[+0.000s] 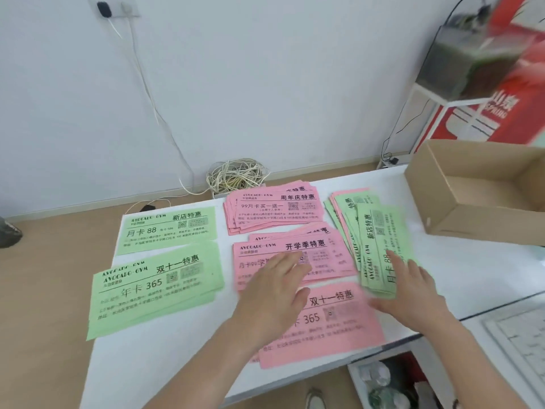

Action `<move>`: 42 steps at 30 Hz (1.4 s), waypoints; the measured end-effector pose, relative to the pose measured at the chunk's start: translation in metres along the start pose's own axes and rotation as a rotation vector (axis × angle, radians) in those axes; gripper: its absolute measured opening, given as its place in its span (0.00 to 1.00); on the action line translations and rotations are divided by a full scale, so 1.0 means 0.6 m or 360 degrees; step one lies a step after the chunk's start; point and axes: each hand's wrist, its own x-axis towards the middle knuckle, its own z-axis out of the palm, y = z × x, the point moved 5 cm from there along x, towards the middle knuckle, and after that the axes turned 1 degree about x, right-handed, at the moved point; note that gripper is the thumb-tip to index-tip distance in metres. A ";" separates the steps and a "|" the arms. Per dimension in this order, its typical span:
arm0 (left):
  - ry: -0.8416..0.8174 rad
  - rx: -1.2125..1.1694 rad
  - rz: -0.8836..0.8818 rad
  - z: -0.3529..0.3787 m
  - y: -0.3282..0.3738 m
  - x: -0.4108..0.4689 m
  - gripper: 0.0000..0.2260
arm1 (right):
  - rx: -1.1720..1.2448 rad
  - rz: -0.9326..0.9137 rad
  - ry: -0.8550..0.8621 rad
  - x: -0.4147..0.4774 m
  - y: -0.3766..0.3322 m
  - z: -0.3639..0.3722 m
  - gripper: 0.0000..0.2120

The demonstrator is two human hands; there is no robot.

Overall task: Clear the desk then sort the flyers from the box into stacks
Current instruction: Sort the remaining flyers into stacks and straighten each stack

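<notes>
Overlapping thin rect. paper flyers (274,211)

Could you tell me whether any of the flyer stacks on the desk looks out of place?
Yes: the right-hand pile lies turned sideways to the pink stack beside it, fanned out, with pink sheets under green ones, so it looks unsorted. The right hand rests on its near end.
</notes>
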 end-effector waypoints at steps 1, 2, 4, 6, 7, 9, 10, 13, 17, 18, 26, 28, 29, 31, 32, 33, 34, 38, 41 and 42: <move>-0.0065 0.0025 0.0044 0.018 0.030 0.027 0.21 | -0.0002 0.0002 -0.0030 0.007 0.010 0.001 0.53; -0.0123 0.0058 0.0087 0.035 0.058 0.054 0.21 | 0.0011 -0.0008 -0.0049 0.012 0.018 0.002 0.52; -0.0253 0.0154 0.0160 0.076 0.108 0.104 0.23 | 0.0069 -0.0045 -0.0015 0.025 0.036 0.004 0.51; -0.0388 0.0272 0.0197 0.121 0.144 0.145 0.27 | 0.0117 -0.0128 0.0080 0.034 0.053 0.000 0.50; -0.0450 0.0320 0.0192 0.140 0.157 0.160 0.30 | 0.0129 -0.0177 0.0112 0.038 0.062 -0.001 0.48; -0.0524 0.0358 0.0145 0.166 0.174 0.180 0.33 | 0.0188 -0.0211 0.0163 0.042 0.079 -0.006 0.42; -0.0527 0.0351 0.0107 0.172 0.179 0.186 0.33 | 0.0230 -0.0199 0.0186 0.042 0.088 -0.009 0.38; -0.0449 0.0326 0.0048 0.173 0.188 0.198 0.31 | 0.0345 -0.0171 0.0230 0.046 0.111 -0.018 0.27; -0.0338 0.0101 -0.0129 0.171 0.182 0.213 0.33 | 0.0652 -0.0093 0.0271 0.050 0.131 -0.021 0.20; -0.0308 0.0044 -0.0197 0.172 0.181 0.217 0.35 | 0.0730 -0.0070 0.0313 0.050 0.135 -0.020 0.19; -0.0187 -0.0231 -0.0554 0.185 0.186 0.228 0.41 | 0.1467 0.0109 0.0093 0.062 0.148 -0.007 0.15; -0.0165 -0.0254 -0.0600 0.187 0.186 0.226 0.40 | 0.1350 0.0035 0.0055 0.062 0.145 -0.005 0.14; -0.0145 -0.0294 -0.0639 0.186 0.185 0.226 0.39 | 0.1274 -0.0002 0.0042 0.062 0.144 -0.005 0.14; -0.0089 -0.0385 -0.0696 0.180 0.182 0.226 0.34 | 0.1148 -0.0061 0.0040 0.061 0.140 -0.006 0.15; -0.0055 -0.0426 -0.0685 0.173 0.184 0.226 0.30 | 0.1085 -0.0078 0.0076 0.060 0.139 -0.010 0.16; -0.0014 -0.0466 -0.0648 0.162 0.189 0.224 0.26 | 0.1013 -0.0099 0.0146 0.060 0.140 -0.018 0.17; 0.0038 -0.0505 -0.0598 0.147 0.192 0.223 0.23 | 0.0943 -0.0131 0.0233 0.063 0.140 -0.031 0.18; 0.0158 -0.0521 -0.0555 0.075 0.173 0.200 0.22 | 0.0677 -0.0317 0.0427 0.100 0.125 -0.086 0.26; 0.0108 -0.0588 -0.0741 0.034 0.124 0.179 0.22 | 0.0384 -0.0436 0.0226 0.153 0.093 -0.094 0.36; 0.0077 -0.0622 -0.0808 0.026 0.105 0.171 0.21 | 0.0295 -0.0451 0.0094 0.173 0.082 -0.089 0.42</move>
